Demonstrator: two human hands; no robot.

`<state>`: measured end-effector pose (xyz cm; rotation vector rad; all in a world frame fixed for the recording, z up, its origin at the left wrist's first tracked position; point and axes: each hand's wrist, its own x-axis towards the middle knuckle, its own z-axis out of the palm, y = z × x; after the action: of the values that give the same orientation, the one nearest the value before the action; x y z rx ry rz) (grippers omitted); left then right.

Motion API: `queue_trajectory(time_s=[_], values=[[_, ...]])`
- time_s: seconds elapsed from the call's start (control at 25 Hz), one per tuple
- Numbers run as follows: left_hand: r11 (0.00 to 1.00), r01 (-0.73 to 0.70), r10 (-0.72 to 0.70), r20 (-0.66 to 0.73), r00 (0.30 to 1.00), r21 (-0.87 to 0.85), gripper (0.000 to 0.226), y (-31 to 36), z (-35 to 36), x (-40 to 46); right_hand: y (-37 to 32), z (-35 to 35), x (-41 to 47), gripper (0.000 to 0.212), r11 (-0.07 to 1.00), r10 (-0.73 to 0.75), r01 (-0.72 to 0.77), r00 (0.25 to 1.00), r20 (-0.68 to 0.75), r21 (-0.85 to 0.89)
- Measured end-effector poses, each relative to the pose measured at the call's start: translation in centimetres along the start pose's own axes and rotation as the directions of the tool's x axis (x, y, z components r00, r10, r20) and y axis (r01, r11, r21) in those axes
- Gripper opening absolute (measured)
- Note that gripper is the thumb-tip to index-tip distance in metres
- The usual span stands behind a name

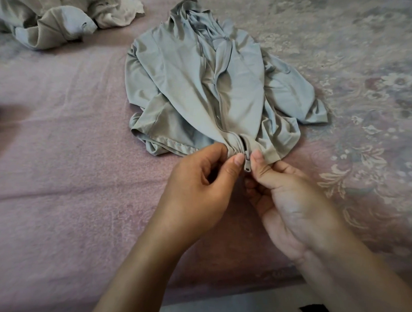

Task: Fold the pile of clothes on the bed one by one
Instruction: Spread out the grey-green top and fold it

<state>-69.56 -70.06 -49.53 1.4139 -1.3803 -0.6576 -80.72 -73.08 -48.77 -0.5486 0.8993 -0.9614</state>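
We see a grey-green jacket (212, 90) lying crumpled mid-bed (61, 184), our left hand (201, 186) and right hand (283, 195) each pinching its hem beside the zip pull (246, 162) near the bed's front edge, more clothes (55, 18) heaped at the far left corner

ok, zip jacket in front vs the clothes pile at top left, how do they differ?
The zip jacket lies spread out mid-bed; the clothes pile sits bunched at the far left corner. Both hands, left hand and right hand, pinch the jacket's hem by the zipper; nothing touches the pile. Both are pale grey-green fabric, unfolded.
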Motion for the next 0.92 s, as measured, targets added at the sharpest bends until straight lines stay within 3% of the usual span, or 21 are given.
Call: queue_trajectory(time_s=[0.16,0.28,0.36,0.44,0.48,0.52,0.6,0.64,0.68,0.72,0.8,0.92], values=[[0.99,0.084,-0.079,0.054,0.995,-0.113,0.044,0.2,0.5,0.0,-0.4,-0.1,0.0,0.012,0.998,-0.015,0.015,1.0,0.001,0.058],[0.929,0.229,-0.232,0.027,0.972,-0.291,0.034,0.3,1.0,-0.2,-0.4,-0.3,0.1,0.013,0.999,-0.033,0.031,0.998,0.055,0.035],[0.847,0.311,-0.33,0.033,0.943,-0.432,0.027,0.0,1.1,-0.3,0.0,-0.6,0.3,0.016,0.997,-0.07,0.073,0.995,0.074,-0.034],[0.791,0.351,-0.393,0.025,0.919,-0.5,0.021,-0.4,1.0,-0.4,0.1,-1.7,0.1,0.02,0.958,-0.148,0.155,0.988,0.046,-0.242],[0.774,0.364,-0.414,0.02,0.91,-0.518,0.02,-0.5,1.0,-0.4,0.0,-2.6,0.0,0.021,0.882,-0.241,0.238,0.969,0.045,-0.407],[0.756,0.378,-0.433,0.025,0.901,-0.535,0.018,-0.5,0.9,-0.4,-0.3,-3.3,-0.2,0.02,0.731,-0.388,0.356,0.919,0.074,-0.582],[0.725,0.405,-0.457,0.051,0.888,-0.557,0.016,-0.5,0.8,-0.6,-1.2,-4.3,-0.1,0.01,0.245,-0.664,0.628,0.664,0.344,-0.739],[0.714,0.414,-0.463,0.064,0.884,-0.565,0.015,-0.4,0.8,-0.7,-1.3,-4.4,0.2,0.019,0.011,-0.683,0.708,0.521,0.512,-0.706],[0.703,0.422,-0.467,0.077,0.881,-0.572,0.015,-0.3,0.8,-0.8,-1.3,-4.6,0.8,0.027,-0.154,-0.636,0.76,0.413,0.652,-0.632],[0.698,0.427,-0.466,0.089,0.88,-0.575,0.016,-0.2,0.8,-0.9,-1.2,-4.5,1.4,0.029,-0.242,-0.578,0.788,0.352,0.736,-0.566],[0.713,0.431,-0.458,0.099,0.884,-0.552,0.025,-0.1,0.8,-1.1,-1.0,-4.3,2.2,0.02,-0.317,-0.541,0.802,0.286,0.791,-0.507],[0.74,0.439,-0.464,0.086,0.882,-0.51,0.028,-0.1,0.8,-1.2,-1.0,-4.3,2.4,0.013,-0.331,-0.573,0.782,0.279,0.771,-0.528]])
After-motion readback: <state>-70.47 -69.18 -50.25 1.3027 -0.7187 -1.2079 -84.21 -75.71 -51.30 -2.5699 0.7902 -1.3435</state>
